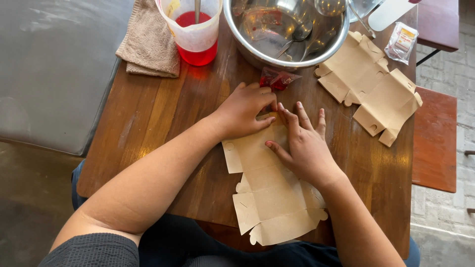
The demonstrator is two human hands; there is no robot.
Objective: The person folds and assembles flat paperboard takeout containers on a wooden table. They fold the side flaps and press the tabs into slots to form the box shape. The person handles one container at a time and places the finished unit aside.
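Both hands flat: L hand (245, 111) & R hand (302, 146), fingers spread, pressing flat cardboard box blank (269, 190) onto wooden table (148, 113); blank lies under both palms.

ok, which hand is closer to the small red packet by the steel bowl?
Left. The left hand has its fingertips just below the red packet, pressing the top edge of the flat cardboard box blank. The right hand lies lower, flat on the blank.
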